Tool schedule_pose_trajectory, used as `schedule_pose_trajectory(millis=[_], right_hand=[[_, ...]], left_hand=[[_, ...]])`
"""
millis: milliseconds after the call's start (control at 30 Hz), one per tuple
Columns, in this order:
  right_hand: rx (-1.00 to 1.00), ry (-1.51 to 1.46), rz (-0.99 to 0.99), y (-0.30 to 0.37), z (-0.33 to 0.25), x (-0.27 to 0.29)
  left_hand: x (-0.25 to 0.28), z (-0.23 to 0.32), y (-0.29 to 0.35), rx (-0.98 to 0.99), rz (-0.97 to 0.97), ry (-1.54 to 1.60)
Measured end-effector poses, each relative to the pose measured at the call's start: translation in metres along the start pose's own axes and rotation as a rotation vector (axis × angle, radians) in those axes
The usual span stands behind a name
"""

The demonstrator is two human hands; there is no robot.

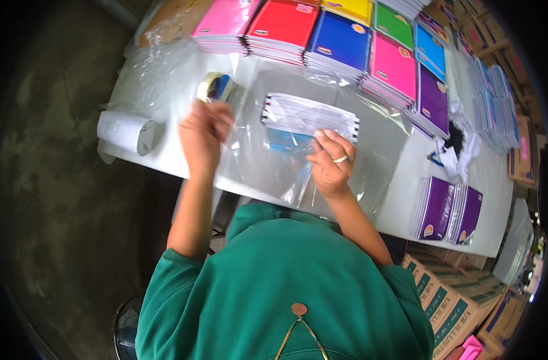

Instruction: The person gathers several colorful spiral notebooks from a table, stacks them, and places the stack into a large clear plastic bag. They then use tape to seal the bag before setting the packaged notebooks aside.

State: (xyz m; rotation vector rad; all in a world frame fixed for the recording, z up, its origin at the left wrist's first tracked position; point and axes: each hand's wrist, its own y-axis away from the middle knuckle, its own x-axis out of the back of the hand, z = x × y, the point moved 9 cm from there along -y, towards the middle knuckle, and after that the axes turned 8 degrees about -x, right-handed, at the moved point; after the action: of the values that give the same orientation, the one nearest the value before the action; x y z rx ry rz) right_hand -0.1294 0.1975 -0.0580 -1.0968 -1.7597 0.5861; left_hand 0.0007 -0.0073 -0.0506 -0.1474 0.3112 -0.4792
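Note:
In front of me a stack of notebooks [310,115] lies on the table, white page edges and a blue side showing through clear plastic film. My right hand [334,162], a ring on one finger, pinches the film [274,171] at the near right side of the stack. To the left, my left hand [205,129] is raised just below a tape dispenser [223,88] with a pale roll. Motion smears its fingers, and whether they touch the dispenser I cannot make out.
Stacks of spiral notebooks in pink, red [283,23], blue [339,41], green and purple line the table's far side. Two purple stacks [433,207] stand at right. A rolled white sheet [127,132] lies at the left edge. Cartons [448,300] sit below right.

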Motion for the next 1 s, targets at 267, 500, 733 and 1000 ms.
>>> schedule_pose_trajectory(millis=[267,500,733,1000], right_hand=[[-0.026,0.013,0.012,0.001,-0.001,0.001],[-0.172,0.156,-0.39,-0.026,-0.013,-0.004],[-0.024,0.158,-0.675,-0.003,-0.032,-0.023],[-0.069,0.343,-0.229,0.07,-0.028,0.157]], left_hand=[[-0.068,-0.077,0.105,0.544,-0.107,-0.146],[-0.028,-0.138,0.083,0.331,-0.084,-0.337],[0.019,-0.18,0.123,1.118,-0.298,0.483],[-0.171,-0.126,0.141,1.046,-0.842,0.004]])
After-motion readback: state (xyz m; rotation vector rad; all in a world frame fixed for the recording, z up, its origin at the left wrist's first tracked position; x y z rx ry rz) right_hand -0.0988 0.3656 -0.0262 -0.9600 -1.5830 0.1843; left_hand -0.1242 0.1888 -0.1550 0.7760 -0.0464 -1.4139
